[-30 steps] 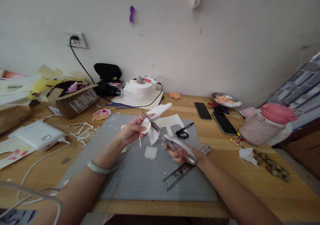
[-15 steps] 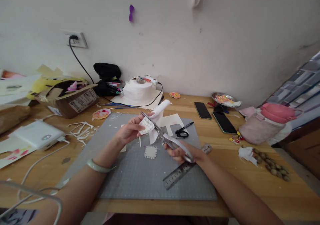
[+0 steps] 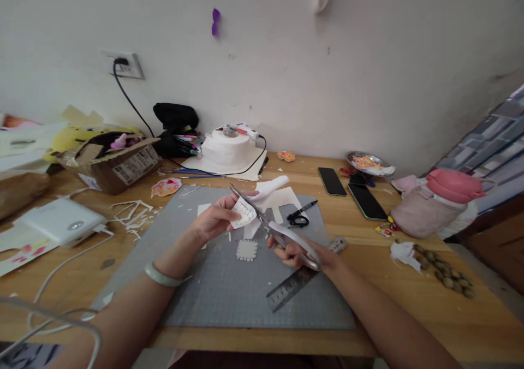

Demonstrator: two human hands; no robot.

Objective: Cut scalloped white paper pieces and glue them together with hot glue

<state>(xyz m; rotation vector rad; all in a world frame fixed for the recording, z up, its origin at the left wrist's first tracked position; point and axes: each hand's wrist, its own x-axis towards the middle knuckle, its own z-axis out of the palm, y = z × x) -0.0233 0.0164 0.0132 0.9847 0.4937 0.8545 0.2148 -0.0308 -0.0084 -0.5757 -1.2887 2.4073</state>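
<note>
My left hand (image 3: 216, 216) pinches a piece of white paper (image 3: 243, 214) with a drawn scalloped outline. Closed around the handles of a pair of scissors (image 3: 278, 232) is my right hand (image 3: 297, 251). The scissor blades lie along the far edge of the drawn paper, and a curled white strip (image 3: 272, 186) sticks out beyond them. Below the paper, a scallop-edged cutout (image 3: 246, 250) lies on the grey cutting mat (image 3: 213, 298). A steel ruler (image 3: 292, 288) sits under my right wrist, partly hidden.
Beyond my right hand lie a black pen (image 3: 305, 208) and a cut-out cream sheet (image 3: 286, 197). Two phones (image 3: 331, 181) are at the back right, near a pink bottle (image 3: 454, 186). A cardboard box (image 3: 118, 167), a white power bank (image 3: 67, 220) and paper scraps (image 3: 135, 216) occupy the left.
The drawn paper has turned a little in my left hand, and the curled strip has dropped lower and swung to the right. My right hand stays on the scissors, nearly in place.
</note>
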